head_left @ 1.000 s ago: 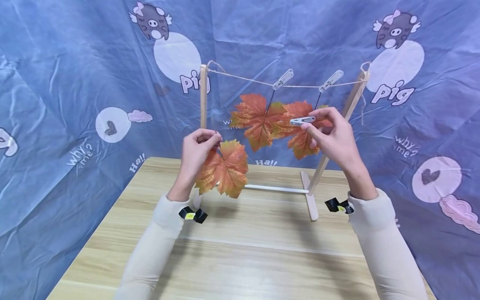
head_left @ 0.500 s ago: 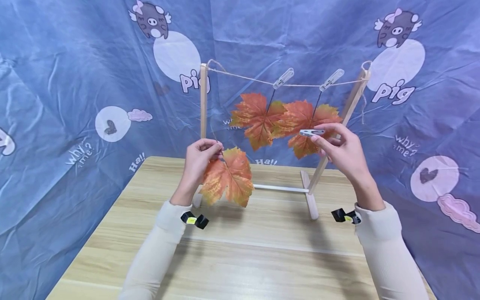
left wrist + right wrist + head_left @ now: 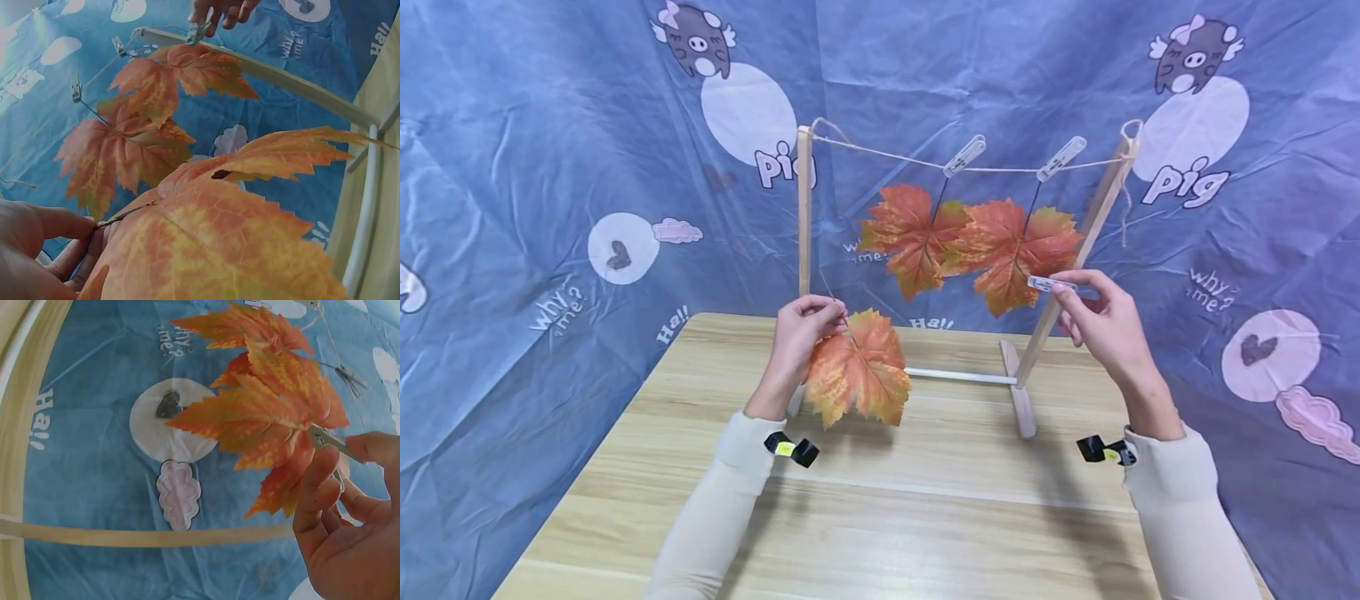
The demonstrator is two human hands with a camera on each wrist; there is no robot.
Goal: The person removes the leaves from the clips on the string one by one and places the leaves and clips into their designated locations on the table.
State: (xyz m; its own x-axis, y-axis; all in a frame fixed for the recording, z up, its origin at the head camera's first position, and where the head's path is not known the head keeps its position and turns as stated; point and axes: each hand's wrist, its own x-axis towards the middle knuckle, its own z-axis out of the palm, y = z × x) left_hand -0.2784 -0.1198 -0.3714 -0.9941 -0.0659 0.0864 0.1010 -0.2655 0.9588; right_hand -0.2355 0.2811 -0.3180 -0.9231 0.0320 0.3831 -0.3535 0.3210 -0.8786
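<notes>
My left hand (image 3: pixel 805 337) pinches the thin dark stem of an orange maple leaf (image 3: pixel 861 371) by the left post, low over the table. In the left wrist view the stem (image 3: pixel 125 215) runs from thumb and fingers to the leaf. Between thumb and fingers my right hand (image 3: pixel 1105 321) holds a pale clothespin (image 3: pixel 1043 284), in front of the right hanging leaf (image 3: pixel 1011 246). A second leaf (image 3: pixel 913 233) hangs left of it, their edges overlapping. Two clothespins, the left one (image 3: pixel 964 157) and the right one (image 3: pixel 1062 158), grip their stems on the twine (image 3: pixel 887 156).
The twine is strung between a left wooden post (image 3: pixel 805 217) and a leaning right post (image 3: pixel 1093 221). A white rod (image 3: pixel 962 377) joins the stand's feet, the right foot (image 3: pixel 1018 400) on the wooden table (image 3: pixel 910 533). A blue printed cloth (image 3: pixel 895 75) hangs behind.
My left hand has lowered the leaf and shifted it slightly right. My right hand has moved down and right with its clothespin, uncovering more of the right hanging leaf.
</notes>
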